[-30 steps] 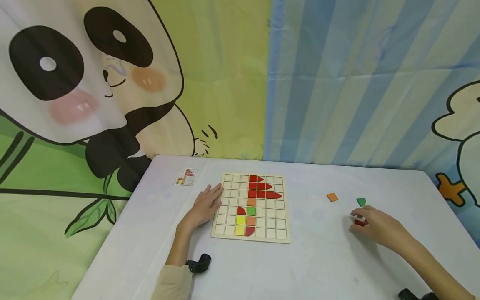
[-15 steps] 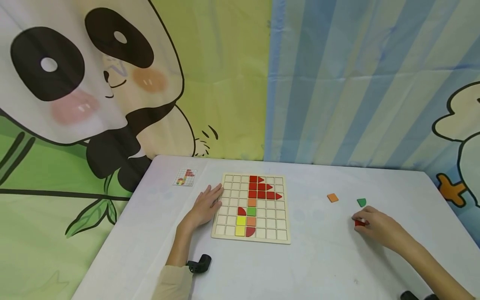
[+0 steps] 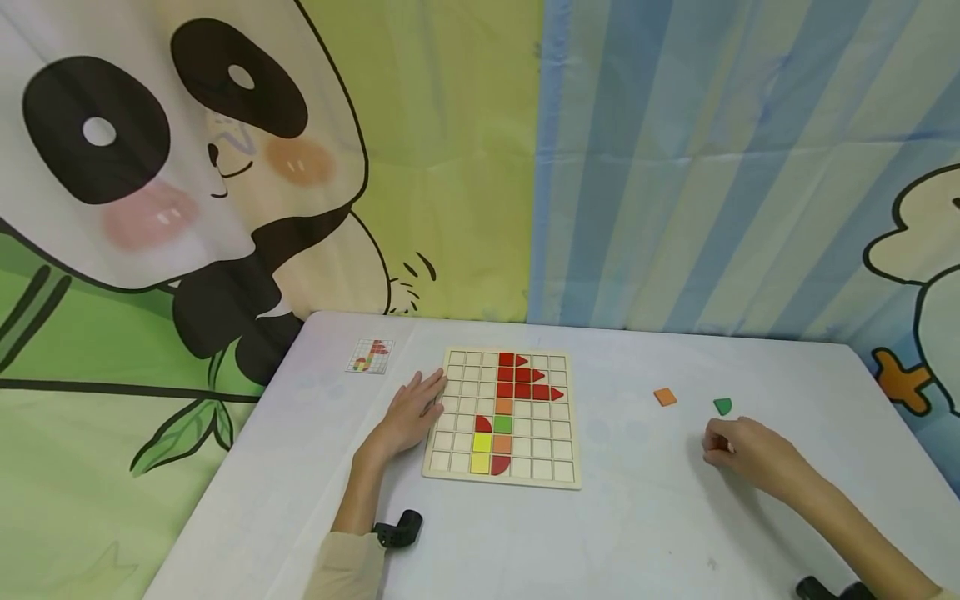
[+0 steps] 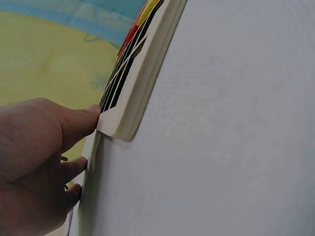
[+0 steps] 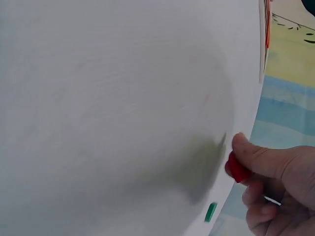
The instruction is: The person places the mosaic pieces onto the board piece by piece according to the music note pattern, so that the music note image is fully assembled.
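My left hand (image 3: 407,418) rests at the left edge of a wooden grid board (image 3: 542,447), its fingers fairly straight. In the left wrist view the thumb (image 4: 81,120) touches the board's rim. Red, yellow, orange and green tiles fill some of its squares. Over the right part of the table, my right hand (image 3: 756,457) pinches a red tile (image 5: 238,168) between thumb and finger. That tile shows in the right wrist view but is hidden by the fingers in the head view; its full shape is covered. A green tile with a curved side (image 3: 722,406) lies just beyond this hand.
An orange square tile (image 3: 664,397) lies on the white table (image 3: 630,517), between the board and the green tile. A small pattern card (image 3: 370,356) sits at the back left. Printed curtains (image 3: 450,167) hang behind the table's far edge.
The right fingers have closed round the red tile, which was visible between them before and is now covered in the head view. My left hand and the board stay in place.
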Tool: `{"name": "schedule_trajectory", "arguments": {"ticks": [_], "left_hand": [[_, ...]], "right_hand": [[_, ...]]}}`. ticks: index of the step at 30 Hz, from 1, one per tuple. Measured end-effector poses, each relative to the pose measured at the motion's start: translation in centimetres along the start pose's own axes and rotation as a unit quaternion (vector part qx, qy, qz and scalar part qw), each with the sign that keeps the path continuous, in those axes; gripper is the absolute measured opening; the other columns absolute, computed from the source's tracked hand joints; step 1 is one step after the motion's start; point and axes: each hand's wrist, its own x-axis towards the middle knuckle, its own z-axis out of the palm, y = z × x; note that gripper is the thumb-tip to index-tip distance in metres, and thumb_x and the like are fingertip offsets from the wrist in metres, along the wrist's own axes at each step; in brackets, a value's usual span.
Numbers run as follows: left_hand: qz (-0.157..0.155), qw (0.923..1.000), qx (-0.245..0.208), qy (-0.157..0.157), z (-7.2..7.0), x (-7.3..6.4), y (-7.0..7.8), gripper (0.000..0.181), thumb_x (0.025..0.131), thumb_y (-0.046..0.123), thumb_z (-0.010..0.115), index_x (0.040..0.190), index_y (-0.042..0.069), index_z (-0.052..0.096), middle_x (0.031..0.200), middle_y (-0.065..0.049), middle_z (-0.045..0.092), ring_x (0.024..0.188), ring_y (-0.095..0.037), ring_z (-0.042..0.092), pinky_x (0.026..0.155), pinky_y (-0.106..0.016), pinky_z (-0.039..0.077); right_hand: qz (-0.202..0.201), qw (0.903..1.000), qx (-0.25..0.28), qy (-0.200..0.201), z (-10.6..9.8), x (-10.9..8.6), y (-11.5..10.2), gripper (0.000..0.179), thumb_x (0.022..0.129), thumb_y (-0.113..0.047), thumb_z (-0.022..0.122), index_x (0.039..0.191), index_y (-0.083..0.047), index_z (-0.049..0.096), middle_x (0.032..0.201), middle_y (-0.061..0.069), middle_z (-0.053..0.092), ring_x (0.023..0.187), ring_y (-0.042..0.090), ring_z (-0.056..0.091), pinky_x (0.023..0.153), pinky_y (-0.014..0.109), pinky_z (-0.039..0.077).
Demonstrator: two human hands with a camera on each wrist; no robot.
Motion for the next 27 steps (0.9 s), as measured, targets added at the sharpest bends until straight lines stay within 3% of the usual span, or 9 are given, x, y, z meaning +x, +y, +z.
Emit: {"name": "schedule_trajectory", "arguments": {"ticks": [5, 9, 12, 16, 22, 27], "left_hand": [[-0.001, 1.0000, 0.001, -0.002, -0.1, -0.1, -0.2, 0.053, 0.101, 0.022, 0.049, 0.151, 0.014, 0.035, 0.162, 0.001, 0.025, 0.153, -0.030, 0.006, 0.125, -0.052, 0.003], [-0.002, 1.0000, 0.001, 0.000, -0.1, -0.1, -0.3, 0.052, 0.101, 0.022, 0.049, 0.151, 0.015, 0.035, 0.162, 0.001, 0.025, 0.154, -0.029, 0.006, 0.125, -0.052, 0.003], [-0.003, 1.0000, 0.000, 0.001, -0.1, -0.1, -0.3, 0.052, 0.101, 0.022, 0.049, 0.151, 0.015, 0.035, 0.162, 0.002, 0.025, 0.154, -0.029, 0.006, 0.125, -0.052, 0.003], [-0.003, 1.0000, -0.002, 0.001, -0.1, -0.1, -0.2, 0.053, 0.101, 0.023, 0.049, 0.151, 0.015, 0.035, 0.162, 0.002, 0.025, 0.154, -0.029, 0.006, 0.125, -0.052, 0.003], [0.001, 1.0000, -0.003, 0.001, -0.1, 0.0, 0.0, 0.053, 0.101, 0.024, 0.049, 0.151, 0.016, 0.035, 0.162, 0.002, 0.025, 0.154, -0.029, 0.006, 0.125, -0.052, 0.003], [0.001, 1.0000, -0.001, -0.004, -0.2, 0.1, 0.1, 0.053, 0.101, 0.023, 0.049, 0.151, 0.016, 0.034, 0.162, 0.001, 0.024, 0.154, -0.030, 0.006, 0.125, -0.053, 0.002]], "right_hand": [[-0.047, 0.9963, 0.061, 0.036, -0.2, 1.3, -2.2, 0.010, 0.084, -0.007, 0.072, 0.092, -0.012, 0.070, 0.076, -0.011, 0.061, 0.065, -0.005, 0.046, 0.055, 0.018, 0.044], [-0.108, 0.9820, 0.150, 0.041, -0.1, 2.8, -4.2, 0.016, 0.086, -0.002, 0.068, 0.102, -0.003, 0.069, 0.082, -0.003, 0.066, 0.063, 0.002, 0.058, 0.055, 0.018, 0.050], [-0.134, 0.9680, 0.211, 0.025, 0.2, 4.2, -5.9, 0.020, 0.089, -0.002, 0.065, 0.109, 0.000, 0.066, 0.091, 0.005, 0.069, 0.068, 0.012, 0.067, 0.059, 0.021, 0.056], [-0.129, 0.9555, 0.265, -0.010, 0.6, 6.0, -8.6, 0.019, 0.092, -0.010, 0.065, 0.110, -0.004, 0.065, 0.096, 0.006, 0.072, 0.075, 0.019, 0.070, 0.065, 0.026, 0.059], [-0.165, 0.9510, 0.261, -0.016, 1.2, 8.5, -12.6, 0.010, 0.092, -0.022, 0.067, 0.100, -0.017, 0.066, 0.088, -0.005, 0.071, 0.078, 0.005, 0.061, 0.065, 0.021, 0.052], [-0.211, 0.9437, 0.253, -0.033, 2.0, 11.2, -16.4, 0.007, 0.091, -0.018, 0.068, 0.096, -0.014, 0.065, 0.088, -0.004, 0.070, 0.079, 0.002, 0.060, 0.070, 0.020, 0.054]]}}
